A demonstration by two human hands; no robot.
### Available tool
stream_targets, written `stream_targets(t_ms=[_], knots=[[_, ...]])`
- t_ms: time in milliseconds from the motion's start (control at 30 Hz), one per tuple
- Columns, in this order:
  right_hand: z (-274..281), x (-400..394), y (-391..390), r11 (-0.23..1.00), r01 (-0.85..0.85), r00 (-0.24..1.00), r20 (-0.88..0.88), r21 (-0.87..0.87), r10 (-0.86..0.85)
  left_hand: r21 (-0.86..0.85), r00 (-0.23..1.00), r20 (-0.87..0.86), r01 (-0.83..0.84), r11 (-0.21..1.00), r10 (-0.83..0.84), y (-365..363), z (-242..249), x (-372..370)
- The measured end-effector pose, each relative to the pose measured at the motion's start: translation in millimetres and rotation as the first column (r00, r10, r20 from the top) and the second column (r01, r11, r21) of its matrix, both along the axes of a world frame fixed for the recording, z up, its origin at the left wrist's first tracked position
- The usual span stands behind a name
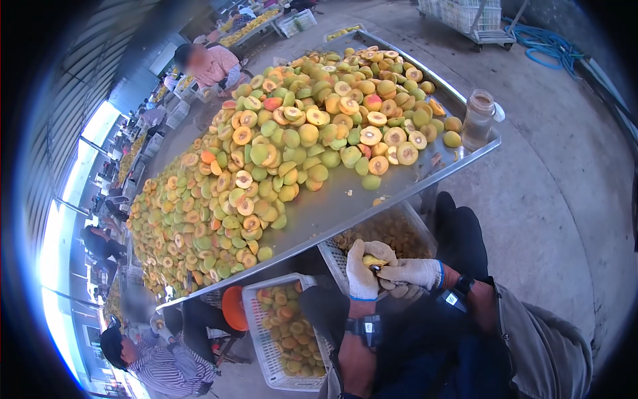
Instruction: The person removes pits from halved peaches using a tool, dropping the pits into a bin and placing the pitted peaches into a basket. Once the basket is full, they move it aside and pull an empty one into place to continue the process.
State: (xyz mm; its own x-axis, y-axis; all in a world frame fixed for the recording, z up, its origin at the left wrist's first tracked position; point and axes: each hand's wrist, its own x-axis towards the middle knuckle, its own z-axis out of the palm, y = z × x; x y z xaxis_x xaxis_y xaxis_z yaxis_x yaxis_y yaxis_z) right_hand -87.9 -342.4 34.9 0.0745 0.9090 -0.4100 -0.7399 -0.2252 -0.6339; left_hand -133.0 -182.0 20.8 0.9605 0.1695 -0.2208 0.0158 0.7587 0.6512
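Observation:
My left hand point(362, 272), in a white glove, is closed around a halved yellow fruit point(373, 261) held over my lap. My right hand point(411, 272), also gloved, grips a small tool point(379, 268) whose tip is pressed into the fruit. Both hands hover above a white crate point(331, 255) holding pits and scraps under the table's edge. A large heap of halved peaches point(279, 153) covers the metal table point(345, 199) in front of me.
A jar point(478, 120) stands at the table's right corner. A second white crate point(256, 332) with fruit halves sits on the floor at my left. Other people work at the far end and lower left. A blue hose point(545, 46) lies on the concrete floor.

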Motion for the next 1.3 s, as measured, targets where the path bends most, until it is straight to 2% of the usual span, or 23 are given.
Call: stream_targets(t_ms=[267,333,367,400,433,467,500,533,600,633,667,700,733,800,833,867,900,933,967,1000,1067,1133,1300], knots=[[-6.5,-5.0,-2.8,0.998,0.003,0.989,-0.149,0.063,0.007,-0.035,0.991,-0.133,0.03,0.999,-0.035,13.2,-14.2,-1.3],[-1.9,-4.0,2.2,0.999,0.031,0.999,-0.043,-0.008,-0.031,-0.435,0.995,-0.086,0.008,0.9,-0.05,26.9,-33.7,1.4],[-0.2,-3.7,2.5,0.994,0.071,0.996,0.066,-0.077,-0.066,-0.237,0.965,-0.237,-0.167,0.957,0.109,20.8,-24.4,0.0],[-0.8,-1.7,1.4,0.994,0.076,0.995,0.065,-0.078,-0.071,-0.237,0.966,-0.238,-0.162,0.958,0.104,13.3,-13.2,-3.2],[-2.5,1.0,1.9,0.988,0.15,0.985,0.088,-0.031,-0.147,0.427,0.941,-0.093,-0.258,0.867,0.326,6.5,-1.8,-7.4],[-4.1,4.2,3.9,0.976,0.217,0.97,0.106,0.019,-0.217,0.878,0.901,0.159,-0.317,0.36,0.404,4.6,2.9,-10.0],[-3.5,8.9,6.5,0.977,0.211,0.972,0.104,0.018,-0.212,0.421,0.815,-0.166,-0.451,0.787,0.556,27.7,7.4,-7.1],[-1.3,15.6,8.7,0.974,0.184,0.958,0.248,-0.136,-0.146,0.578,0.804,-0.026,-0.473,0.665,0.594,39.2,12.8,-19.9],[0.7,25.4,11.2,0.879,0.193,0.879,0.475,-0.436,0.043,0.386,0.69,-0.186,-0.604,0.698,0.7,78.1,30.1,-42.6],[-3.3,25.5,14.0,0.842,0.265,0.751,0.649,-0.47,0.125,0.348,0.593,-0.189,-0.705,0.618,0.783,95.9,34.0,-54.9],[-17.5,26.1,13.1,0.841,0.265,0.752,0.647,-0.472,0.126,0.506,0.508,-0.119,-0.709,0.492,0.853,104.0,47.5,-69.6],[-37.0,26.2,11.4,0.827,0.359,0.568,0.804,-0.432,0.174,0.572,0.447,-0.067,-0.715,0.401,0.892,110.9,57.5,-85.9],[-48.3,25.8,11.6,0.82,0.436,0.353,0.908,-0.371,0.224,0.727,0.364,-0.047,-0.626,0.282,0.93,127.3,52.9,-110.0],[-29.8,25.0,12.5,0.782,0.388,0.39,0.856,-0.487,0.339,0.873,0.326,0.021,-0.466,0.142,0.945,192.5,1.8,-178.3],[-33.8,25.4,11.4,0.783,0.373,0.364,0.854,-0.498,0.371,0.964,0.226,-0.055,-0.243,0.111,0.973,198.7,4.4,-194.0],[-34.1,27.3,10.5,0.782,0.359,0.333,0.853,-0.509,0.402,0.964,0.232,-0.057,-0.241,0.114,0.971,200.9,1.2,-208.4],[-32.3,27.5,9.5,0.781,0.362,0.337,0.852,-0.51,0.401,1.0,0.16,0.002,0.025,-0.006,0.987,203.8,-2.2,-222.3],[-22.8,27.3,7.7,0.843,0.351,0.473,0.854,-0.407,0.216,0.95,0.107,0.079,0.294,-0.108,0.991,204.4,-3.5,-224.6],[-17.0,26.6,5.3,0.886,0.356,0.595,0.803,-0.297,0.03,0.929,0.138,0.181,0.301,-0.215,0.974,203.3,-8.8,-224.6],[-16.8,28.7,3.9,0.886,0.351,0.597,0.801,-0.304,0.038,0.93,0.135,0.174,0.304,-0.208,0.975,202.1,-10.5,-218.1],[-16.3,37.6,2.7,0.804,0.584,0.77,0.389,-0.112,-0.506,0.981,0.408,0.078,-0.196,0.004,0.91,202.2,-14.3,-188.9],[-2.1,46.0,-5.4,0.65,0.759,0.639,0.224,-0.032,-0.736,0.985,0.631,0.155,-0.158,-0.07,0.76,149.5,31.0,-112.2],[1.3,65.8,-26.5,0.357,0.933,0.359,-0.073,0.043,-0.93,0.998,0.923,0.023,-0.041,0.041,0.383,81.3,49.9,42.7]])
